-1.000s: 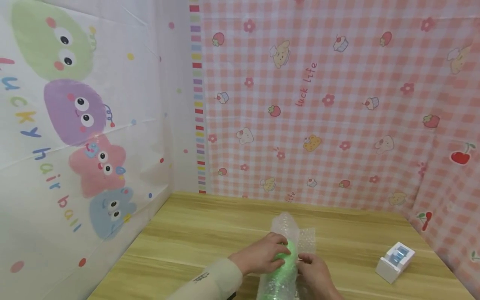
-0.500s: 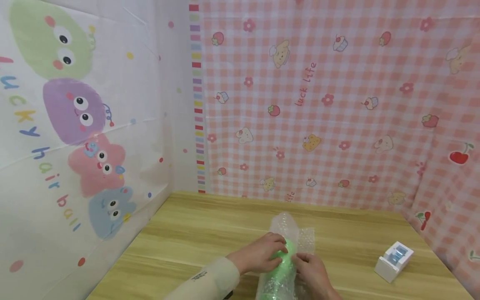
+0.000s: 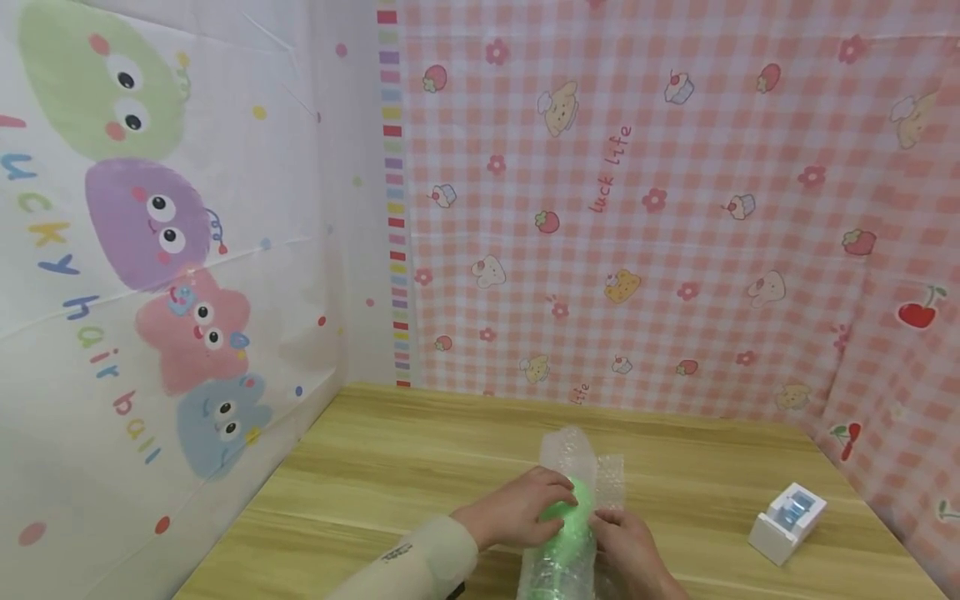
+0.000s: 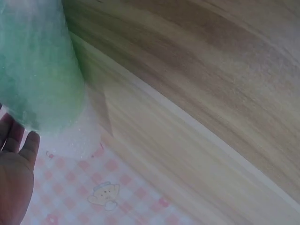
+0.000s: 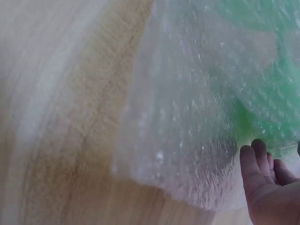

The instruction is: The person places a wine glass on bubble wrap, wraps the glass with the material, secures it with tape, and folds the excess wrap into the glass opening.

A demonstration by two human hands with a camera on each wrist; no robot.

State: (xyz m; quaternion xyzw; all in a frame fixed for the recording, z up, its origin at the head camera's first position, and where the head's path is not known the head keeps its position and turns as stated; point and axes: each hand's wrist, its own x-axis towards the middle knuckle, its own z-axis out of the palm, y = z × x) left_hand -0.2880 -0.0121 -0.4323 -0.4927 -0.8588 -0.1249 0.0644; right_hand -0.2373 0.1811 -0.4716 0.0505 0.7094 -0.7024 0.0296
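Observation:
A green rounded, elongated object [image 3: 576, 521] lies inside clear bubble wrap [image 3: 570, 450] at the table's near middle. Its exact kind is obscured by the wrap. My left hand [image 3: 517, 508] rests on the bundle from the left, fingers spread over the green part. In the left wrist view, the fingertips of that left hand [image 4: 16, 168] touch the bundle's rounded end. On the other side, my right hand [image 3: 630, 542] pinches the wrap's edge. The right wrist view shows the right hand [image 5: 272, 187] beside the wrap sheet [image 5: 183, 117], its thumb mostly out of frame.
A small white dispenser-like box [image 3: 789, 523] with a clear blue insert stands to the right on the wood-grain table [image 3: 420, 450]. Behind the table hangs a pink checked cloth [image 3: 645, 250]; a white cartoon-printed sheet [image 3: 285, 208] covers the left side.
My right hand has shifted slightly left against the bundle. The loose flap of wrap behind it has drawn slightly left too. My left hand stays on the bundle.

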